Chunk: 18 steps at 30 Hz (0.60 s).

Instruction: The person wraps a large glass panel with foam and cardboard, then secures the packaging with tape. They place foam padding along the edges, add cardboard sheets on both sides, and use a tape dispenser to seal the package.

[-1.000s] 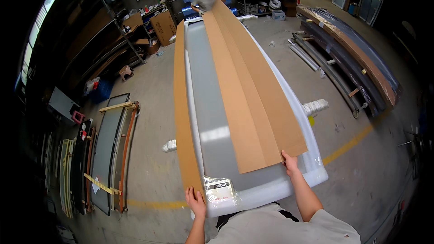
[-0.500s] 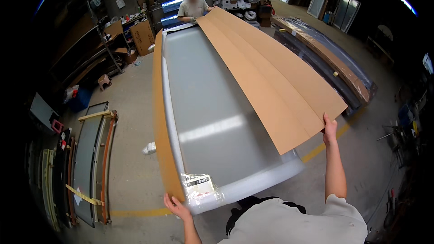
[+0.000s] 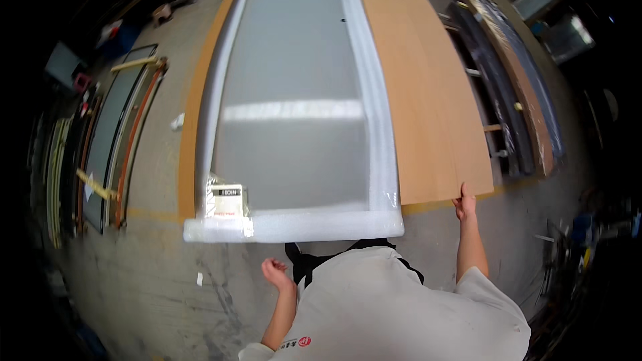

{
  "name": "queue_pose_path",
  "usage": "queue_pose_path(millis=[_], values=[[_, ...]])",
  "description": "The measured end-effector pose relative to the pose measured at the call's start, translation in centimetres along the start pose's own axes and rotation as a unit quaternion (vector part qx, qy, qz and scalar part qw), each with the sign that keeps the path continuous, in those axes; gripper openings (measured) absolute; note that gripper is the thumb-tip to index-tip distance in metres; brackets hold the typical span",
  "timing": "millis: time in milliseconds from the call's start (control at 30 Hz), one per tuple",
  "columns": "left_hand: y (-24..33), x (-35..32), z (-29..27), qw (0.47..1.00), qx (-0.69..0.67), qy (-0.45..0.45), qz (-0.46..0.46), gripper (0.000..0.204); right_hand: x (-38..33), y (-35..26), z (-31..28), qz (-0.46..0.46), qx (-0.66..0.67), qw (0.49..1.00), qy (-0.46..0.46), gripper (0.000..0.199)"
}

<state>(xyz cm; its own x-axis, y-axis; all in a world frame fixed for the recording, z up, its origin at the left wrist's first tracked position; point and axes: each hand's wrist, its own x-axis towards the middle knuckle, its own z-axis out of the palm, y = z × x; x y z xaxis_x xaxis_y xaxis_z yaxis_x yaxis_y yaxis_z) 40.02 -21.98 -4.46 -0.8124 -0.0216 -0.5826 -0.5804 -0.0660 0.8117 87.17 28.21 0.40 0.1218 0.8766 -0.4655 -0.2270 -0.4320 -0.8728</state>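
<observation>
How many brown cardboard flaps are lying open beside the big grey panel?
2. A wide cardboard flap lies to the right of the grey panel, with the right hand at its near corner. A narrow cardboard flap runs along the left. More could be hidden underneath.

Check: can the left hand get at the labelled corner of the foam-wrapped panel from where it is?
Probably yes. The left hand hangs free and empty just below the foam-wrapped panel, with only bare floor between it and the labelled corner. The right hand is busy on the cardboard sheet.
</observation>
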Motion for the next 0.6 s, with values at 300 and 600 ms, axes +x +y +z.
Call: queue_pose_path(millis=[300,600], values=[[-12.7,-10.2,18.7,0.917,-0.289,-0.097,-0.258,0.062,-1.2,7.1,-6.1,0.066,-0.008,0.998,0.021,0.038],[-16.0,-12.5,21.8,0.908,-0.280,-0.168,-0.263,0.074,-0.8,6.4,-7.1,-0.004,-0.124,0.992,0.001,0.023]])
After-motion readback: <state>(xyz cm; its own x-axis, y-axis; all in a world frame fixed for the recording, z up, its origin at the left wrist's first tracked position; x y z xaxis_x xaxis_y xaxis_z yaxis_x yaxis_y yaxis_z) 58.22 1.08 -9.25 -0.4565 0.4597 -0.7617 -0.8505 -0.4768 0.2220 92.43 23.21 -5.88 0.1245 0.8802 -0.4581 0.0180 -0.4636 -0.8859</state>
